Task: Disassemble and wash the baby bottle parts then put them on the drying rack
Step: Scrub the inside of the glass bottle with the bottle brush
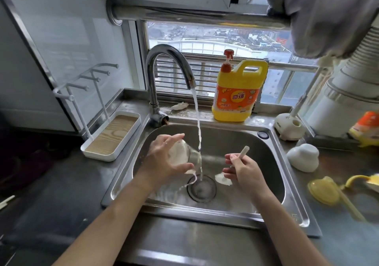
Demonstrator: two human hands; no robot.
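Steel sink (256, 142): my left hand (162, 159) grips the sudsy bottle (184, 155), my right hand (244, 171) the brush (244, 150); I'd turn the bottle's mouth into the stream (198, 122).

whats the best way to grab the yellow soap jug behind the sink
Take the handle loop at its top right, coming from the right: the yellow soap jug stands upright, its body looks wide for one hand, and the red pump fills the top left.

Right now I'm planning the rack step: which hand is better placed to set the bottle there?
Left. The left hand grips the bottle, and the drying rack stands on that side of the sink; the right hand holds the brush.
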